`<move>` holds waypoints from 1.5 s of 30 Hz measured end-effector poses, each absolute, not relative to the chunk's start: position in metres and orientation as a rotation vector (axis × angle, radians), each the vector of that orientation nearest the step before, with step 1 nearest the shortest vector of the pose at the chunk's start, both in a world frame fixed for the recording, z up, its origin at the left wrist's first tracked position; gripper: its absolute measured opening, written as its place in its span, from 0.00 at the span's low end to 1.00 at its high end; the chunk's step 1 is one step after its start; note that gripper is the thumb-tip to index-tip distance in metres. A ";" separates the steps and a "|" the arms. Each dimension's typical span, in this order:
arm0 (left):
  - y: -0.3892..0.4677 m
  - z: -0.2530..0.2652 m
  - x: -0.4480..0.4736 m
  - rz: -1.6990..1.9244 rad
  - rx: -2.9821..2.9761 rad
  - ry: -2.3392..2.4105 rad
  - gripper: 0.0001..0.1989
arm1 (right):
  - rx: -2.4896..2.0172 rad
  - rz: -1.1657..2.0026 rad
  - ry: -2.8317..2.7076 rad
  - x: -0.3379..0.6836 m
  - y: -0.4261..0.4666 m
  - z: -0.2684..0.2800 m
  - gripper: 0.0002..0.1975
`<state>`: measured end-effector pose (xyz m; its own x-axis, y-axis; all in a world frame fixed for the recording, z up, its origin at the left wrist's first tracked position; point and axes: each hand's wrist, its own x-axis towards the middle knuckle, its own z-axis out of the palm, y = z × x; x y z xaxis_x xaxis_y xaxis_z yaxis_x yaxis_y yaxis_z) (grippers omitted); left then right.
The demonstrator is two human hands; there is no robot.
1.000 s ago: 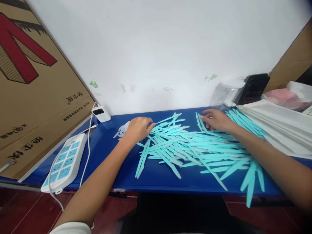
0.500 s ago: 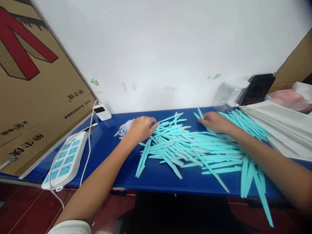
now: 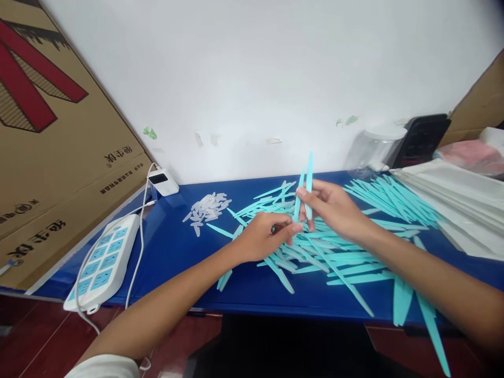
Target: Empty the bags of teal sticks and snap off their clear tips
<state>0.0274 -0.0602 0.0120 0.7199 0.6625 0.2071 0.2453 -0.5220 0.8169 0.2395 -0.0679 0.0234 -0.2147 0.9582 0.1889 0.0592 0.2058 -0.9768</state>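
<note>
Two slim teal sticks, which look like eyebrow razors, stand nearly upright between my hands. My right hand pinches both, with the nearer-right razor showing a whitish lower end. My left hand is closed, thumb and finger at the lower end of the left razor. Whether a small cap is also in those fingers is hidden. Below both hands spreads a loose pile of teal razors, many with pale covered ends. Left of it lies a heap of small translucent caps.
A neater row of teal razors lies at the right beside white sheets. Behind are a clear jar and a black stand. At left are a power strip, cables, a white device and a cardboard box.
My left hand has moved right from beside the caps, uncovering them. My right hand has moved left and raised two razors off the table; the hands now meet at the razors.
</note>
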 end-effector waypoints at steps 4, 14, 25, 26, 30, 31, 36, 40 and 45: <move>-0.061 0.010 0.028 0.654 2.059 0.715 0.28 | -1.055 1.134 -1.501 0.240 -0.072 0.023 0.25; -0.054 0.005 0.025 0.678 1.911 0.718 0.27 | -1.030 1.413 -1.454 0.234 -0.077 0.018 0.27; -0.054 0.007 0.024 0.566 1.937 0.695 0.25 | -1.102 1.252 -1.462 0.243 -0.074 0.016 0.22; -0.053 0.008 0.024 0.559 1.926 0.683 0.25 | -1.100 1.247 -1.467 0.244 -0.074 0.016 0.22; -0.053 0.012 0.021 0.525 1.923 0.642 0.25 | -1.076 1.199 -1.394 0.251 -0.065 0.017 0.22; -0.053 0.013 0.020 0.507 1.937 0.638 0.25 | -1.072 1.160 -1.335 0.256 -0.062 0.020 0.22; -0.051 0.013 0.016 0.555 2.041 0.720 0.25 | -1.243 0.619 -1.387 0.315 -0.049 0.045 0.22; -0.041 0.014 0.008 0.688 2.055 0.829 0.25 | -1.651 0.141 -1.648 0.381 -0.037 0.051 0.17; -0.031 0.011 0.002 0.759 2.028 0.844 0.24 | -1.951 -0.062 -1.665 0.426 -0.019 0.034 0.08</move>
<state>0.0022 -0.0305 0.0114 0.5981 0.7722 0.2146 0.2956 -0.4615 0.8365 0.4263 -0.0191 0.0344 0.2244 0.8944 0.3870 0.9205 -0.0642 -0.3853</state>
